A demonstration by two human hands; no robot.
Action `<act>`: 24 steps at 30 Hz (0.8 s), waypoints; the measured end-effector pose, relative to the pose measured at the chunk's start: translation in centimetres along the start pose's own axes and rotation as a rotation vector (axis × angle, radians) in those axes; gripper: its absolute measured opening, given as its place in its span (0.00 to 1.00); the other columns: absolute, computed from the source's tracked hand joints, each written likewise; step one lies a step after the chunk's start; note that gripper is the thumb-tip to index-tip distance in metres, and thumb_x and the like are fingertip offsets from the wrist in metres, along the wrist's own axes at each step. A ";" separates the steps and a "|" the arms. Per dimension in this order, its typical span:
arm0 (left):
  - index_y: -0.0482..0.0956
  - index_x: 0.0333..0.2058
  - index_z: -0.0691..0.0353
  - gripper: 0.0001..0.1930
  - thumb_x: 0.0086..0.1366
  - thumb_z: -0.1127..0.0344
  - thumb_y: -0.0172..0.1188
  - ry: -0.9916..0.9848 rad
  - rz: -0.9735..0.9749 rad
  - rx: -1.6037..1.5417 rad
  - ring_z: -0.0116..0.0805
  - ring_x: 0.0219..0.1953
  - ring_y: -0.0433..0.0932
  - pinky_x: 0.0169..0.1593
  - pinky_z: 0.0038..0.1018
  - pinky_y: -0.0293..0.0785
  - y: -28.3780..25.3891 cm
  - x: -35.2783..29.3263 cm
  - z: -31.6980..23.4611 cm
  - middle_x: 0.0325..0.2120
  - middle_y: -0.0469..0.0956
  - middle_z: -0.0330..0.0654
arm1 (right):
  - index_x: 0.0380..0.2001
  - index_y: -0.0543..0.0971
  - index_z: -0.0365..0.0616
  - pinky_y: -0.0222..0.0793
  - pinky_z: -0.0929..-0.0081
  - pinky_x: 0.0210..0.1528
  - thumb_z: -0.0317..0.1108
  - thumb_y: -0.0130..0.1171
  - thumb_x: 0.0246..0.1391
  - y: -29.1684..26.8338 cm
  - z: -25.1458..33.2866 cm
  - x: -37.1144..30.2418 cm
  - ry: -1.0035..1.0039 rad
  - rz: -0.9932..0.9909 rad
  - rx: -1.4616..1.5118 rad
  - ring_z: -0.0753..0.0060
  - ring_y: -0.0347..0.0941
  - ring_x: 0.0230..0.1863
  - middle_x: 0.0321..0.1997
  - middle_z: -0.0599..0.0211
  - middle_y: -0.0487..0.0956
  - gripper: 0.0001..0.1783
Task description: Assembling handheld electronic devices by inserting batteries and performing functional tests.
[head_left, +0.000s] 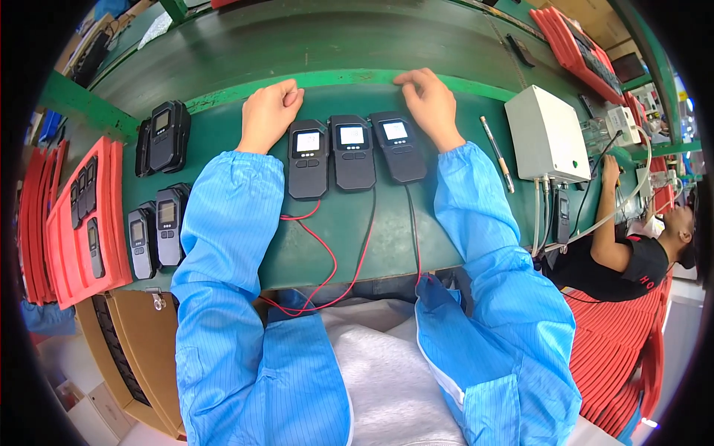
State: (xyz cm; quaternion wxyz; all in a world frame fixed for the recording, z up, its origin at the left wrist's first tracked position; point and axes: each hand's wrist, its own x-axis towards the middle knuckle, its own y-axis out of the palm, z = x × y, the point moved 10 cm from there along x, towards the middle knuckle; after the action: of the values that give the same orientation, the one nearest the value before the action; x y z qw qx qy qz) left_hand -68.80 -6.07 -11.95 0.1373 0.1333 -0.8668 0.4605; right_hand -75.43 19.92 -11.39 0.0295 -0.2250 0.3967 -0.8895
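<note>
Three dark handheld devices with lit screens stand side by side on the green bench mat: a left device (307,165), a middle device (352,157) and a right device (400,152). Thin red and black wires (331,256) trail from their lower ends toward the bench's front edge. Just beyond the left device, my left hand (269,113) is curled into a loose fist with nothing visible in it. Past the right device, my right hand (431,105) rests by the green rail, thumb and bent forefinger apart, holding nothing that I can see. Neither hand touches a device.
More handheld devices (169,223) stand at the left, beside red foam trays (111,223). Right of my arm lie a pen-like stick (497,152) and a white box (547,134) with tubes and cables. A co-worker (617,253) sits farther right. A green rail (349,76) borders the bench's far side.
</note>
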 end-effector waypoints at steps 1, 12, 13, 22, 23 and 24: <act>0.59 0.19 0.61 0.20 0.62 0.61 0.60 -0.001 -0.002 0.000 0.48 0.19 0.61 0.25 0.38 0.60 0.1 0.0 0.0 0.13 0.61 0.46 | 0.33 0.84 0.53 0.71 0.67 0.37 0.34 0.52 0.56 0.0 -0.1 0.0 0.001 -0.003 -0.003 0.65 0.77 0.32 0.37 0.72 0.79 0.10; 0.59 0.20 0.62 0.20 0.63 0.61 0.60 0.000 -0.005 0.012 0.48 0.19 0.59 0.24 0.37 0.59 0.2 0.0 0.3 0.14 0.60 0.47 | 0.35 0.84 0.50 0.70 0.69 0.38 0.33 0.53 0.55 0.0 0.0 -0.1 -0.003 0.004 0.000 0.67 0.74 0.31 0.37 0.70 0.78 0.10; 0.59 0.20 0.62 0.20 0.63 0.61 0.60 0.000 -0.002 0.014 0.49 0.19 0.60 0.24 0.37 0.59 0.2 0.1 0.3 0.14 0.60 0.47 | 0.35 0.84 0.50 0.70 0.69 0.38 0.33 0.53 0.55 0.0 0.0 0.0 -0.005 0.005 0.000 0.67 0.74 0.31 0.37 0.70 0.78 0.10; 0.59 0.20 0.62 0.20 0.62 0.61 0.60 0.010 -0.013 -0.007 0.49 0.19 0.60 0.25 0.38 0.59 0.1 0.0 0.1 0.14 0.60 0.47 | 0.35 0.84 0.51 0.70 0.69 0.37 0.33 0.53 0.55 0.0 0.0 0.1 -0.003 0.012 -0.003 0.66 0.74 0.31 0.37 0.69 0.78 0.10; 0.59 0.20 0.62 0.20 0.62 0.61 0.60 0.013 -0.013 -0.010 0.49 0.19 0.60 0.25 0.38 0.59 0.1 0.1 0.0 0.14 0.60 0.47 | 0.35 0.84 0.51 0.70 0.69 0.37 0.32 0.53 0.55 -0.1 0.0 0.0 -0.006 0.008 -0.004 0.66 0.74 0.31 0.37 0.69 0.78 0.10; 0.59 0.19 0.61 0.20 0.62 0.62 0.60 0.007 -0.012 0.001 0.51 0.19 0.62 0.25 0.39 0.60 0.0 0.1 -0.1 0.13 0.61 0.47 | 0.35 0.84 0.51 0.70 0.69 0.37 0.32 0.53 0.55 -0.1 0.0 0.0 -0.009 0.003 -0.005 0.66 0.74 0.31 0.37 0.69 0.78 0.10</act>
State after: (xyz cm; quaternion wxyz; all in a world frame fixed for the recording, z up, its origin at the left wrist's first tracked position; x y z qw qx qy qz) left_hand -68.87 -6.02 -11.88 0.1429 0.1368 -0.8652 0.4607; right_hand -75.41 19.95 -11.30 0.0320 -0.2285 0.3992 -0.8873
